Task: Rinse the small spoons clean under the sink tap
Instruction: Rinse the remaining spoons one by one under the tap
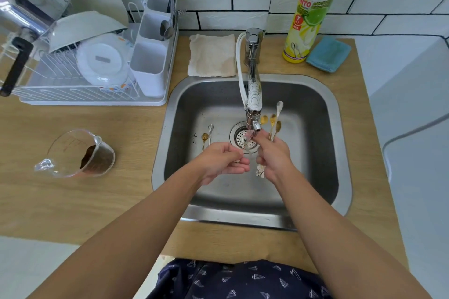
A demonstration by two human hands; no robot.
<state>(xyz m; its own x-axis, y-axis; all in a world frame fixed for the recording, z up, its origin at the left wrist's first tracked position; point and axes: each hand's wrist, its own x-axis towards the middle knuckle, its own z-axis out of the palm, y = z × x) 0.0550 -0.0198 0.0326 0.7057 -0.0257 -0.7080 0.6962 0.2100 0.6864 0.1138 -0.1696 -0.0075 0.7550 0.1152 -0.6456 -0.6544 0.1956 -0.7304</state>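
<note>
Both hands are over the steel sink (323, 114), just below the tap (254, 94). My left hand (222, 161) pinches the thin handle of one small spoon (246, 142), whose bowl sits in the water at the tap's spout. My right hand (273, 156) grips a bundle of several small spoons (274, 121), gold and silver, their bowls pointing up and away beside the spout; a flower-shaped handle end shows below that hand. Two more small spoons (207, 137), one gold and one silver, lie on the sink floor left of the drain (243, 138).
A dish rack (80, 94) with plates, bowls and a cutlery holder stands at the back left. A tipped measuring jug (82, 153) with brown residue lies on the wooden counter. Behind the sink are a beige cloth (212, 56), a dish soap bottle (313, 9) and a blue sponge cloth (329, 54).
</note>
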